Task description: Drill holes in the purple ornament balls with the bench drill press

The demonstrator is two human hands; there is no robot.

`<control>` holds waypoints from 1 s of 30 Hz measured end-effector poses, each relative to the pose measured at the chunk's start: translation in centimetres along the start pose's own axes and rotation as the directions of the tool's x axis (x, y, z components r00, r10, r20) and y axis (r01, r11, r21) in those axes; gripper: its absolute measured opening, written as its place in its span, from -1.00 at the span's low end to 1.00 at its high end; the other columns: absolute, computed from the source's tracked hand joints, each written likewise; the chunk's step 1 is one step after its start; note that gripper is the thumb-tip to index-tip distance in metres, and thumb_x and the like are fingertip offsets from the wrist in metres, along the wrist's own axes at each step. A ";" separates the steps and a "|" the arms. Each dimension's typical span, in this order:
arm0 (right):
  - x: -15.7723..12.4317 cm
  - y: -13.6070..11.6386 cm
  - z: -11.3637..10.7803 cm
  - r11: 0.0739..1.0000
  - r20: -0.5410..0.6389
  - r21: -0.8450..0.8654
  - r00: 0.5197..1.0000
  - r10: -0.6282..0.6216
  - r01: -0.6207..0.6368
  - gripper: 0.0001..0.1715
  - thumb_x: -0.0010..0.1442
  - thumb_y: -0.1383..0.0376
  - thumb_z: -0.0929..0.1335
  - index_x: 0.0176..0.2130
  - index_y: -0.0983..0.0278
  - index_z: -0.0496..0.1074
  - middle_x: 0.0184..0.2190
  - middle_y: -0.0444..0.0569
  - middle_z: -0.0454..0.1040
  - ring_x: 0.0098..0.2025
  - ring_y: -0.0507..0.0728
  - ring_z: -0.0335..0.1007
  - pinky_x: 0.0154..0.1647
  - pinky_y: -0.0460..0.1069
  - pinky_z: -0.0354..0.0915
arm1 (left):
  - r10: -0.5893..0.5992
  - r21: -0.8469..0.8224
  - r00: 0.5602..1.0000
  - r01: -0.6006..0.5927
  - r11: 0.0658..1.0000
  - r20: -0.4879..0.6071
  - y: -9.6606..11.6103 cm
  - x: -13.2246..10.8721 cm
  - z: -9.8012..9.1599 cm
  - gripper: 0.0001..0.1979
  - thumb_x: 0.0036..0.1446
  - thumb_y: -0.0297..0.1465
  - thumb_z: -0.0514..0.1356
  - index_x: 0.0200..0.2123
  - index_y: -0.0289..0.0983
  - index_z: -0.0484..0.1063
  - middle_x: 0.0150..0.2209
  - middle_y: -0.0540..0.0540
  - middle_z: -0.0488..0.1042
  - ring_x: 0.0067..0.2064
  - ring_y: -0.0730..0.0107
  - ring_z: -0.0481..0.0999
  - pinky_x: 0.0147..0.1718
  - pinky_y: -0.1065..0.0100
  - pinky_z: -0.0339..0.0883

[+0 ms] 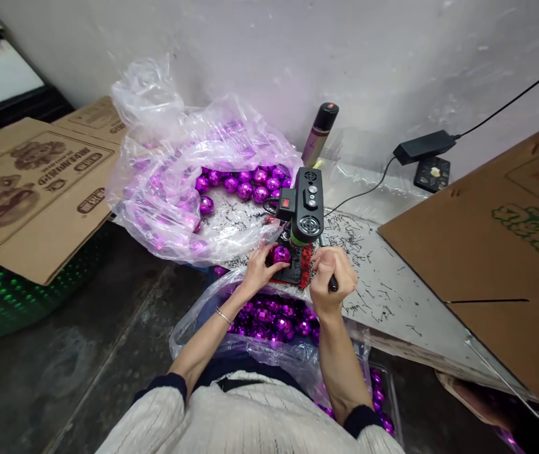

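Note:
Between the thumb and fingers of my left hand (260, 270) is a shiny purple faceted ball (281, 255), held at the base of a small black press machine (307, 205). My right hand (333, 277) is wrapped round the press's lever handle (333, 284), whose black end sticks out below the fist. On the table to the left, a clear plastic bag (156, 189) lies open with many purple balls (244, 190) in its mouth. More purple balls (264, 318) fill a plastic-lined container directly below my hands.
Small dark bits litter the white table (382, 277). A spray can (319, 135) stands behind the press. A black power adapter (424, 147) with its cord is by the wall. Cardboard boxes flank the table at left (37, 189) and right (500, 252).

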State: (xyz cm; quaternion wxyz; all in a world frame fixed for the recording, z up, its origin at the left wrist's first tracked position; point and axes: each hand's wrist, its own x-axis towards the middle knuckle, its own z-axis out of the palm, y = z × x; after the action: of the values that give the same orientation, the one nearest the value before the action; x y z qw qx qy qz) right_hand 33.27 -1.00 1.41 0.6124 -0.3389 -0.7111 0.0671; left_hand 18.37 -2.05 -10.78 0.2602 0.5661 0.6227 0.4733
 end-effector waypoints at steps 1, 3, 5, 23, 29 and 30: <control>0.0 0.0 0.0 1.000 -0.002 0.002 1.000 -0.004 0.004 -0.67 0.37 0.41 0.23 -0.45 0.21 0.25 -0.52 -0.14 0.36 -0.44 0.02 0.34 -0.39 -0.02 0.22 | 0.041 0.051 0.999 -0.041 0.998 0.010 0.1 0.2 0.0 -0.44 0.13 -0.12 0.41 0.14 -0.21 0.47 0.09 -0.21 0.58 0.11 0.01 0.56 0.16 0.02 0.37; -0.1 0.0 0.0 1.000 -0.005 0.005 1.000 -0.010 0.010 -0.67 0.36 0.43 0.23 -0.45 0.21 0.26 -0.51 -0.14 0.37 -0.43 0.02 0.34 -0.39 -0.02 0.22 | 0.119 0.108 0.993 -0.121 0.987 0.026 0.1 0.5 0.1 -0.43 0.16 -0.11 0.39 0.16 -0.24 0.44 0.06 -0.24 0.59 0.11 0.00 0.57 0.14 0.01 0.38; -0.2 0.0 0.0 1.000 -0.004 0.010 1.000 -0.015 0.015 -0.68 0.36 0.44 0.23 -0.44 0.21 0.27 -0.51 -0.13 0.37 -0.42 0.02 0.35 -0.38 -0.02 0.23 | 0.186 0.131 0.982 -0.190 0.973 0.038 -0.1 0.7 0.3 -0.41 0.18 -0.10 0.37 0.18 -0.27 0.42 0.04 -0.26 0.60 0.09 0.00 0.58 0.15 -0.01 0.38; -1.2 0.4 -0.1 1.000 0.005 -0.009 1.000 -0.017 0.017 -0.70 0.34 0.42 0.22 -0.43 0.21 0.31 -0.50 -0.12 0.41 -0.42 0.05 0.38 -0.36 -0.01 0.26 | 0.256 0.152 0.966 -0.247 0.957 -0.043 -1.8 -0.3 2.8 -0.36 0.30 -0.03 0.21 0.28 -0.29 0.23 0.14 -0.32 0.48 0.16 0.02 0.50 0.15 0.02 0.36; -1.3 0.4 -0.1 1.000 0.005 -0.003 1.000 -0.019 0.019 -0.70 0.34 0.44 0.24 -0.44 0.20 0.28 -0.52 -0.14 0.38 -0.42 0.04 0.36 -0.37 -0.02 0.24 | 0.249 0.118 0.963 -0.261 0.958 0.106 -1.5 0.8 0.5 -0.43 0.28 -0.06 0.25 0.23 -0.24 0.32 0.13 -0.28 0.52 0.19 0.03 0.49 0.25 0.00 0.26; -1.3 0.4 -0.1 1.000 0.009 -0.006 1.000 -0.021 0.021 -0.70 0.34 0.45 0.24 -0.43 0.20 0.27 -0.52 -0.14 0.38 -0.42 0.04 0.36 -0.37 -0.02 0.24 | 0.249 0.117 0.959 -0.266 0.957 0.137 -1.4 1.1 0.2 -0.43 0.28 -0.07 0.26 0.22 -0.24 0.33 0.13 -0.28 0.52 0.20 0.03 0.49 0.26 0.00 0.25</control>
State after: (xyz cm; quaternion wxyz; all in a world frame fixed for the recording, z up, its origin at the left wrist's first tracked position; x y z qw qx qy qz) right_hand 33.55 -1.45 0.17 0.6088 -0.3329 -0.7176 0.0601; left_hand 17.68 -0.82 -11.85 0.1948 0.6864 0.5571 0.4249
